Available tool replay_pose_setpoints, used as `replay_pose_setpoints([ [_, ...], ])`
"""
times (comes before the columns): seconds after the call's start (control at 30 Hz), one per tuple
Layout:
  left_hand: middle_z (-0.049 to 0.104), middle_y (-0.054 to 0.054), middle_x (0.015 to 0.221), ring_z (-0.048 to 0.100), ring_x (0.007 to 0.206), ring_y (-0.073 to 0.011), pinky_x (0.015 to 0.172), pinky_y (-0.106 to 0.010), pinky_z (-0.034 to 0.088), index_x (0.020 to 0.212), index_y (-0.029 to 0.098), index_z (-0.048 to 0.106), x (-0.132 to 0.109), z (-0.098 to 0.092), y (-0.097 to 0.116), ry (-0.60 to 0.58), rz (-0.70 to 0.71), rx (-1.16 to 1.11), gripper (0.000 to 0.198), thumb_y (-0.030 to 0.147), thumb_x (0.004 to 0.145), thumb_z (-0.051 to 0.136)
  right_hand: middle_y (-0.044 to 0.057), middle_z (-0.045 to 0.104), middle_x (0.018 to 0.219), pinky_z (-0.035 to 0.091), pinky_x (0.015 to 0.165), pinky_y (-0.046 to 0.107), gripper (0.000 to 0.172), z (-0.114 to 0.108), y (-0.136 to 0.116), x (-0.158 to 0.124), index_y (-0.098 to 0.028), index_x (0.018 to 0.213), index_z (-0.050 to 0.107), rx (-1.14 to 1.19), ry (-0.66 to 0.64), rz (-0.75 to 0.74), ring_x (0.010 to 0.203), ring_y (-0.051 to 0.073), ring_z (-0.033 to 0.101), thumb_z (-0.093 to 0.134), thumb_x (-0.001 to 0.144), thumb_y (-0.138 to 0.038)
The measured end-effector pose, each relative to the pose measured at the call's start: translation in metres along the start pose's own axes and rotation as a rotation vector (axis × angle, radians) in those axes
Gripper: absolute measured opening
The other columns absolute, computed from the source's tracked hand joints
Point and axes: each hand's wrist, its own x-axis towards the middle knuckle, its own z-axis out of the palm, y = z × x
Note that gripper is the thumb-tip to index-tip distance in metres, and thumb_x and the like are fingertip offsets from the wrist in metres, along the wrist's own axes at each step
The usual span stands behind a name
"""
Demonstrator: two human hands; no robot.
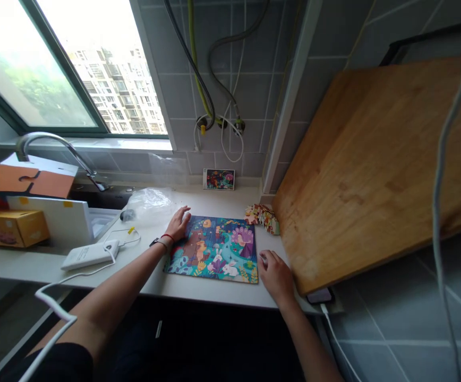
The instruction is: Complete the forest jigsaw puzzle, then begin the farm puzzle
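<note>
Left grip (178, 225) on puzzle edge (222, 217), right grip (276, 277) beside

My jigsaw puzzle (210, 249) glows blue, teal and purple, with a pink-and-purple peacock (243, 240) and white rabbits (224, 268); the wooden cutting board (374, 175) beside it shows honey-brown grain

This is a home kitchen. Behind the white countertop (198, 292) rise a curved steel faucet (55, 140), grey wall tiles (174, 95) with capped water pipes (220, 124) and a window (71, 69) onto an apartment block (119, 90); a wooden cutting board (374, 175) lies at its right end.
</note>
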Motion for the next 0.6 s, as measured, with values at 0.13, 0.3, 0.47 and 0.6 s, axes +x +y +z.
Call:
replay_pose_setpoints([
  [0.13,0.048,-0.019,0.156,0.043,0.147,-0.0344,0.124,-0.055,0.032,0.130,0.015,0.061,-0.0005,-0.0021,0.0023,-0.003,-0.029,-0.005,0.075,0.074,0.096,0.029,0.006,0.073,0.092,0.043,0.071,0.029,0.017,-0.0023,-0.0002,0.0000,-0.022,0.097,0.069,0.063,-0.018,0.026,0.079,0.020,0.066,0.052,0.097,-0.024],
  [0.3,0.049,-0.019,0.155,0.046,0.144,-0.0360,0.123,-0.057,0.032,0.130,0.015,0.060,-0.0010,-0.0035,0.0011,-0.030,-0.030,0.006,0.081,0.079,0.094,0.026,0.005,0.073,0.092,0.042,0.073,0.029,0.015,-0.0045,-0.0025,-0.0003,-0.022,0.095,0.069,0.084,-0.032,0.057,0.082,0.020,0.066,0.054,0.098,-0.021],
  [0.47,0.056,-0.017,0.148,0.053,0.139,-0.0355,0.119,-0.055,0.040,0.130,0.017,0.060,-0.0010,-0.0033,0.0009,-0.031,-0.042,0.039,0.076,0.075,0.095,0.025,0.005,0.072,0.092,0.041,0.073,0.028,0.013,-0.0077,-0.0046,-0.0011,-0.022,0.094,0.069,0.096,-0.040,0.068,0.084,0.020,0.066,0.056,0.098,-0.020],
  [0.6,0.062,-0.016,0.142,0.058,0.132,-0.0352,0.115,-0.053,0.044,0.130,0.017,0.060,-0.0027,-0.0058,0.0080,-0.060,-0.063,0.045,0.076,0.074,0.094,0.024,0.005,0.073,0.093,0.042,0.074,0.028,0.013,-0.0097,-0.0042,-0.0018,-0.022,0.095,0.069,0.126,-0.043,0.071,0.084,0.020,0.066,0.056,0.098,-0.020],
])
